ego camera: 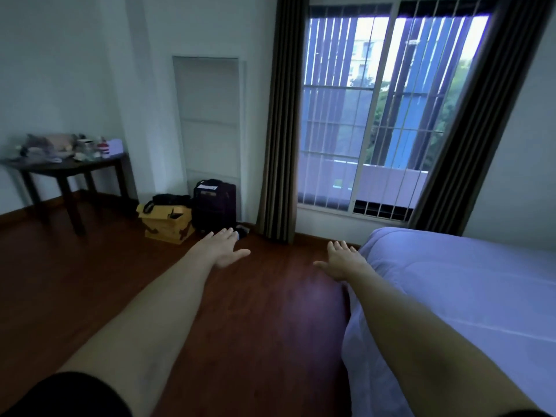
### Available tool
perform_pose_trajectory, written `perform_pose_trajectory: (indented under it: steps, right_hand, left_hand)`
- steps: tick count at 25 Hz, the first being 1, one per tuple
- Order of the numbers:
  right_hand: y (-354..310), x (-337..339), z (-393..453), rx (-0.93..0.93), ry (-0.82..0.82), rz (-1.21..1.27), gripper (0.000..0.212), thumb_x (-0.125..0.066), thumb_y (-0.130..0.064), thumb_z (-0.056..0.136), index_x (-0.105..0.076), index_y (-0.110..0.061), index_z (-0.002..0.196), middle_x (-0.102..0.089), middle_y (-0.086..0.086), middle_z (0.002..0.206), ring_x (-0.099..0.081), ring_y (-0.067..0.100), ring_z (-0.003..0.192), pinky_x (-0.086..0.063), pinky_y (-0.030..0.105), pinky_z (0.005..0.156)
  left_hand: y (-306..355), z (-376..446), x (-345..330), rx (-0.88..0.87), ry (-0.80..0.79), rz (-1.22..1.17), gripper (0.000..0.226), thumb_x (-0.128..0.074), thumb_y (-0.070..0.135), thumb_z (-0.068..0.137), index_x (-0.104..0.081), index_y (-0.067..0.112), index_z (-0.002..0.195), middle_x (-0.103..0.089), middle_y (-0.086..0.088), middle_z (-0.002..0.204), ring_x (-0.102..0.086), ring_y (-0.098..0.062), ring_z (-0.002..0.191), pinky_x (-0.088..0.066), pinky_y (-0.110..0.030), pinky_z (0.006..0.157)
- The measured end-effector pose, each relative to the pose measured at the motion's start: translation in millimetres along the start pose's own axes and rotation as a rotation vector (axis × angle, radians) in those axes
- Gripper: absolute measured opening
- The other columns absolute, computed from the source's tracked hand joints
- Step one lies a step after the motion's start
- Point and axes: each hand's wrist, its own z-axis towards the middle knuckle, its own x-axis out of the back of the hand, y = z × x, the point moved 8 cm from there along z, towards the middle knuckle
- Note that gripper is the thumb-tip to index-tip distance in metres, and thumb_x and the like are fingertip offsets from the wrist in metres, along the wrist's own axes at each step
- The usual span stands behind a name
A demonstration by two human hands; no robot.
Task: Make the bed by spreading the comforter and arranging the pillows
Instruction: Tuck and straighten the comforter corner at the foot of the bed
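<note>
A pale lavender comforter [469,296] lies spread smooth over the bed at the right, its edge hanging down the bed's left side. Both my arms are stretched forward, palms down. My left hand [225,246] hovers over the wooden floor with fingers apart, holding nothing. My right hand [341,260] is also flat with its fingers spread, beside the bed's near corner; whether it touches the comforter I cannot tell. No pillows are in view.
A dark wooden floor [255,320] runs left of the bed. A yellow box [167,222] and a dark suitcase [214,204] stand by the far wall. A dark table [64,170] with clutter is at the left. A barred window [379,109] has dark curtains.
</note>
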Motion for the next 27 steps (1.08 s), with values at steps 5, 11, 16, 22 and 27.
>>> perform_pose_trajectory:
  steps: [5, 11, 16, 22, 27]
  right_hand:
    - [22, 9, 118, -0.102, -0.003, -0.018, 0.083, -0.032, -0.059, 0.097, -0.009, -0.002, 0.153, -0.01, 0.014, 0.161, -0.002, 0.027, 0.15, -0.007, 0.041, 0.122]
    - [74, 16, 231, -0.231, 0.013, 0.024, 0.081, -0.033, -0.057, 0.098, -0.009, -0.003, 0.154, -0.008, 0.012, 0.162, -0.001, 0.027, 0.15, -0.007, 0.042, 0.122]
    - [148, 5, 320, -0.336, -0.005, 0.034, 0.081, -0.032, -0.058, 0.097, -0.008, -0.004, 0.154, -0.007, 0.01, 0.162, 0.0, 0.025, 0.15, -0.009, 0.041, 0.122]
    - [260, -17, 441, -0.407, -0.046, 0.034, 0.079, -0.032, -0.056, 0.098, -0.01, -0.005, 0.154, -0.009, 0.009, 0.162, -0.001, 0.026, 0.15, -0.01, 0.043, 0.12]
    - [349, -24, 515, -0.476, -0.084, 0.026, 0.079, -0.029, -0.059, 0.097, -0.01, -0.007, 0.154, -0.008, 0.008, 0.162, 0.001, 0.027, 0.15, -0.01, 0.044, 0.12]
  left_hand:
    - [-2, 157, 16, -0.12, -0.018, 0.007, 0.08, -0.021, 0.062, 0.096, 0.0, 0.011, 0.153, 0.003, -0.005, 0.162, 0.003, -0.016, 0.15, -0.001, -0.039, 0.121]
    - [42, 313, 30, -0.283, -0.057, 0.031, 0.078, -0.021, 0.06, 0.097, 0.0, 0.01, 0.153, 0.003, -0.006, 0.162, 0.003, -0.017, 0.15, -0.002, -0.04, 0.123]
    - [87, 442, 24, -0.351, -0.073, 0.05, 0.078, -0.022, 0.06, 0.096, -0.001, 0.012, 0.154, 0.003, -0.004, 0.162, 0.004, -0.015, 0.15, -0.001, -0.039, 0.122]
    - [182, 606, 7, -0.442, -0.109, 0.04, 0.079, -0.022, 0.061, 0.096, -0.001, 0.012, 0.154, 0.003, -0.004, 0.162, 0.003, -0.016, 0.15, -0.002, -0.039, 0.122]
    - [264, 713, 2, -0.536, -0.139, 0.029, 0.079, -0.022, 0.062, 0.095, -0.003, 0.012, 0.154, 0.001, -0.004, 0.162, 0.001, -0.017, 0.15, -0.004, -0.04, 0.123]
